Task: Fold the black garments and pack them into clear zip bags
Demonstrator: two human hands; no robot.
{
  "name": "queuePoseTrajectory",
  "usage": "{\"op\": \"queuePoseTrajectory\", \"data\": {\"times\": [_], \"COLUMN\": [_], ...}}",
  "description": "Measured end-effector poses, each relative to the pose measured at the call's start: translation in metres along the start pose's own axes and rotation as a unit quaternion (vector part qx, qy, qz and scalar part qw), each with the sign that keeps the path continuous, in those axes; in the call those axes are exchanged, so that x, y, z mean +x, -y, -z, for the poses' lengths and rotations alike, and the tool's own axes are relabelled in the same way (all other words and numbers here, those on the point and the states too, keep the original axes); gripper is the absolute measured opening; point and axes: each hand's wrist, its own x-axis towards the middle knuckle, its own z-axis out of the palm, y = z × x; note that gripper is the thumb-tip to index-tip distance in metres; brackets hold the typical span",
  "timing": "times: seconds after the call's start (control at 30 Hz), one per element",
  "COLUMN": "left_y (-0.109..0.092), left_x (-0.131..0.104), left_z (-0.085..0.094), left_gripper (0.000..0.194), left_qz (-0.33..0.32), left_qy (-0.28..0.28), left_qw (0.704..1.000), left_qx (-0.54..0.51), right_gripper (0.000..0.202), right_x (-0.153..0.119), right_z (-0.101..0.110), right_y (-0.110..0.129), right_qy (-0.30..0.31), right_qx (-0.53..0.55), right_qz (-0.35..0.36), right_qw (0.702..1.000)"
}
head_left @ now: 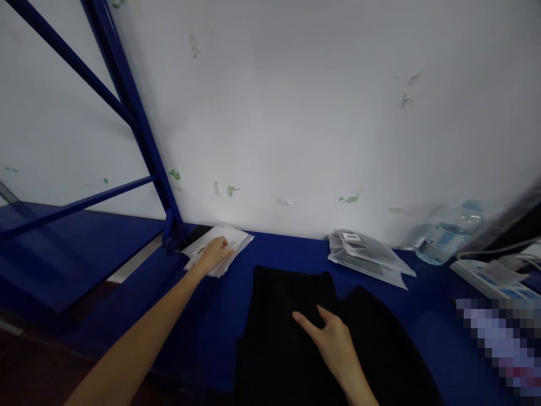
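Note:
My left hand [214, 254] reaches to a stack of frosted plastic bags [224, 230] at the back left of the blue table. Its fingers are curled at the top bag, apparently pinching it. A barcode label shows on the stack beside the hand. Black folded clothing [279, 299] lies in front of me; its exact kind cannot be told. Over this dark cloth is my right hand [327, 335], thumb and forefinger apart, with nothing visible between them. Whether it presses on the fabric is unclear.
Two or more frosted bags with dark contents [367, 256] lie against the white wall. To their right are a large clear plastic bottle [450, 234] and a white box [486, 276] with cables. A blue metal frame [139, 124] rises at left from the blue table [287, 251].

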Motion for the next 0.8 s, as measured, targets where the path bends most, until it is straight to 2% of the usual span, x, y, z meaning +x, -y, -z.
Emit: {"op": "queuePoseTrajectory", "data": {"times": [0.1,0.3,0.43,0.53,0.63,0.7,0.8], "left_y": [0.014,0.025,0.024,0.008,-0.022,-0.044,-0.074], "left_x": [0.005,0.005,0.004,-0.008,-0.038,-0.065,-0.104], "left_z": [-0.004,-0.005,0.004,0.006,-0.005,-0.022,-0.051], "left_gripper": [0.026,0.028,0.028,0.020,0.015,0.015,0.014], "left_qz": [0.020,0.022,0.021,0.011,-0.031,-0.072,-0.114], "left_qy": [0.021,0.065,0.052,0.005,-0.011,0.027,0.124], "left_qw": [0.999,0.998,0.998,0.998,0.994,0.987,0.964], "left_qx": [0.021,-0.006,-0.032,-0.055,-0.101,-0.145,-0.205], "right_gripper": [0.044,0.038,0.039,0.040,0.045,0.045,0.037], "right_x": [0.001,0.004,-0.001,-0.010,-0.022,-0.031,-0.040], "right_z": [0.000,0.000,-0.002,0.001,0.018,0.034,0.052], "right_y": [0.000,0.001,0.004,0.010,0.017,0.020,0.022], "right_qy": [0.004,-0.005,0.009,0.013,0.050,0.081,0.124], "right_qx": [-0.010,-0.029,0.042,0.121,0.147,0.135,0.118], "right_qz": [-0.003,0.000,0.033,0.085,0.097,0.094,0.094], "right_qw": [1.000,1.000,0.999,0.989,0.983,0.983,0.981]}}
